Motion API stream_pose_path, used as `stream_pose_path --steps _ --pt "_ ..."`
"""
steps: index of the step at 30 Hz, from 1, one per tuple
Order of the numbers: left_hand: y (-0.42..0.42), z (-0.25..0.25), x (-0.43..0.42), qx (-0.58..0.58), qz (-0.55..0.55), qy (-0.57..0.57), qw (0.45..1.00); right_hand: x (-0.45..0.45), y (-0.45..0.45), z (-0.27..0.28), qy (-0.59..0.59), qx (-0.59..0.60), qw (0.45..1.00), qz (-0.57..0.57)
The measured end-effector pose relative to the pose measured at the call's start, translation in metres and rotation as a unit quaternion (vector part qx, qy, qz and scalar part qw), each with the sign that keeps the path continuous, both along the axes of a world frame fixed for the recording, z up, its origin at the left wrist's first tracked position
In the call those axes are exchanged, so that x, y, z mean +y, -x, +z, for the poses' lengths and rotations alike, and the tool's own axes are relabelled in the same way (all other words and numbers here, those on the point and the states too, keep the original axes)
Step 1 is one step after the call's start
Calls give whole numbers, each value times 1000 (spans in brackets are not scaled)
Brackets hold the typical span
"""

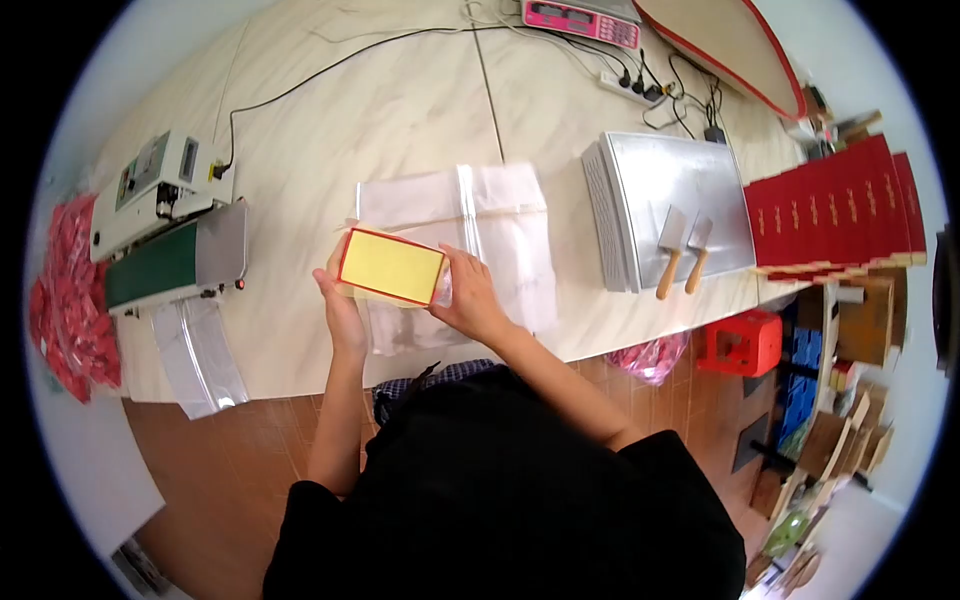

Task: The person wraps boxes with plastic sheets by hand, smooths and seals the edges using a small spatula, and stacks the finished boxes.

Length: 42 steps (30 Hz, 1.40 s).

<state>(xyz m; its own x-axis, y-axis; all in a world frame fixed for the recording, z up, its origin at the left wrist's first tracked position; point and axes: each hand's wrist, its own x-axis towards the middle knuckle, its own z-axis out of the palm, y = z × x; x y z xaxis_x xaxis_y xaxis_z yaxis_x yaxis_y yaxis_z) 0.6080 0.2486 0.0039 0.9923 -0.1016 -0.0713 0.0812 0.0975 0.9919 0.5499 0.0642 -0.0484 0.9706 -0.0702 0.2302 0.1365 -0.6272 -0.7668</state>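
A small box [394,266] with a yellow face and a red rim is held above the table between my two hands. My left hand [343,312] grips its left end, with the thumb standing out to the side and the other fingers partly hidden behind the box. At the opposite end, my right hand [468,297] is closed on the edge. Some clear film shows by the right fingers; whether it wraps the whole box I cannot tell. Beneath lie flat clear plastic bags [515,240], spread over the marbled tabletop [300,160].
On the left stands a machine with a green belt [160,265], near red packets [75,310] in plastic. To the right, two wooden-handled spatulas [683,255] rest on a metal case [640,170], beside red boxes [830,210]. A pink scale [580,22] and cables lie at the back.
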Motion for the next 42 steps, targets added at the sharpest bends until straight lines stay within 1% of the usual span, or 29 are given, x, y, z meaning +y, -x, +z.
stream_pose_path --steps 1,2,3,4,5,6,8,9,10,11,13,15,16,18,19,21,22,24,25,27,28,30,31,32,33,35,37,40,42 --pt "-3 4 -1 -27 11 -20 999 -5 1 13 33 -12 999 -1" --pt "-7 5 4 -30 -6 -22 999 -13 2 22 69 -25 997 -4" --pt "-13 4 10 -58 21 -73 995 -27 3 27 72 -24 997 -25" --pt "-16 8 9 -86 47 -119 988 -45 6 31 89 -31 994 -62" --pt "-16 13 8 -124 71 -125 982 -67 10 34 107 -38 989 -95" --pt "-15 28 6 -161 100 -131 973 -93 16 31 133 -32 975 -172" --pt "-7 45 4 -181 83 -147 969 -151 33 36 181 -18 936 -300" --pt "-5 54 7 -205 80 -172 960 -181 41 30 246 -55 902 -351" --pt "-5 63 1 -248 75 -195 946 -205 53 34 277 -31 871 -405" --pt "-4 72 -4 -251 82 -204 943 -223 60 35 283 13 844 -456" --pt "1 85 -16 -279 -22 -302 911 -256 76 23 387 124 781 -475" --pt "2 90 -30 -251 -68 -319 912 -271 85 2 411 141 754 -493" --pt "2 92 -36 -250 -63 -326 909 -269 83 0 406 140 759 -489" --pt "5 98 -48 -286 -98 -407 862 -270 83 0 364 204 733 -537" --pt "8 100 -53 -287 -98 -408 861 -273 84 -3 362 205 734 -537" --pt "13 102 -61 -292 -123 -467 826 -276 83 -6 352 216 736 -537" --pt "16 102 -64 -292 -122 -467 825 -274 81 -5 351 215 736 -537" --pt "19 99 -67 -300 -130 -501 801 -266 76 1 255 231 762 -548" --pt "19 94 -66 -299 -126 -502 801 -258 75 7 256 229 764 -546" --pt "19 84 -63 -306 -103 -510 797 -237 81 20 156 66 854 -492" --pt "19 86 -61 -305 -102 -510 798 -223 82 31 157 66 854 -491" --pt "19 90 -58 -251 -93 -535 802 -196 83 55 9 68 935 -347" --pt "17 89 -55 -250 -92 -534 802 -187 87 59 17 67 958 -280" --pt "15 86 -53 -254 -80 -533 804 -171 87 78 -8 66 973 -223" --pt "14 84 -50 -256 -68 -530 805 -157 86 94 -40 62 983 -170" --pt "12 79 -45 -250 -63 -532 807 -138 88 118 -16 80 994 -75" --pt "9 75 -42 -245 -60 -533 807 -126 84 125 7 17 1000 6" --pt "7 72 -40 -230 -63 -540 807 -115 78 139 30 36 997 55" --pt "6 69 -39 -249 -61 -534 805 -114 74 135 37 29 997 68"
